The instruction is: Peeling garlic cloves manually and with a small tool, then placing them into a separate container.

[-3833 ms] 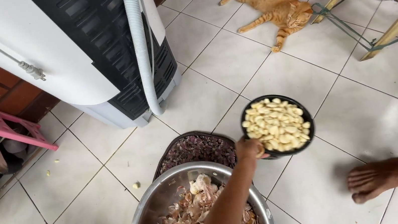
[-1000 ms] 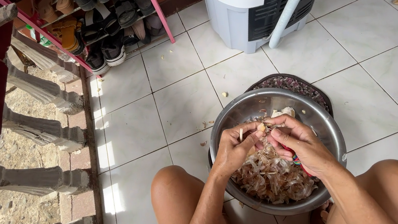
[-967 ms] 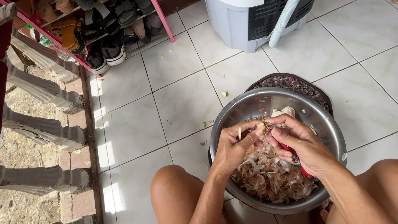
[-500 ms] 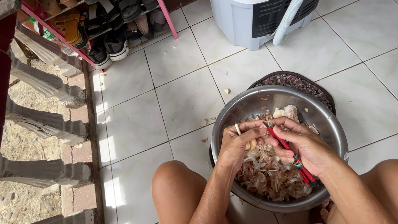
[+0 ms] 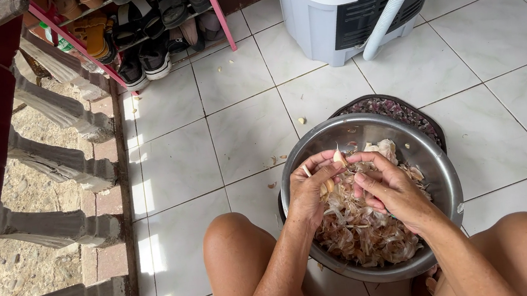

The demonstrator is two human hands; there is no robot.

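Your left hand [image 5: 312,192] and your right hand [image 5: 392,189] meet over the round, shiny steel bowl [image 5: 444,172], which sits on the pale tiled floor [image 5: 241,130] between your bare knees. Your left hand is curled, its thumb and fingertips pinching a small pale garlic clove [image 5: 338,157] at the top of the pile. Your right hand is also bent inward, its fingertips touching the same clove from the other side, so both hands grip it together just above the bowl's contents. I cannot tell whether your right palm hides anything else.

The bowl holds a loose heap of papery, brownish-white garlic skins [image 5: 364,232], which fills most of its lower half. A few whitish pieces lie against the far inner wall.

Just behind the steel bowl, touching or partly under its far rim, sits a dark round basket with purplish contents [image 5: 392,107]. Small scraps of skin lie scattered on the tiles to the left of the bowl.

Farther off, a white and grey appliance with a pale ribbed hose [image 5: 393,1] stands on the floor. A pink metal shoe rack [image 5: 220,13] filled with dark sandals and shoes stands to its left. A grey stone balustrade [image 5: 58,166] runs along your left side.
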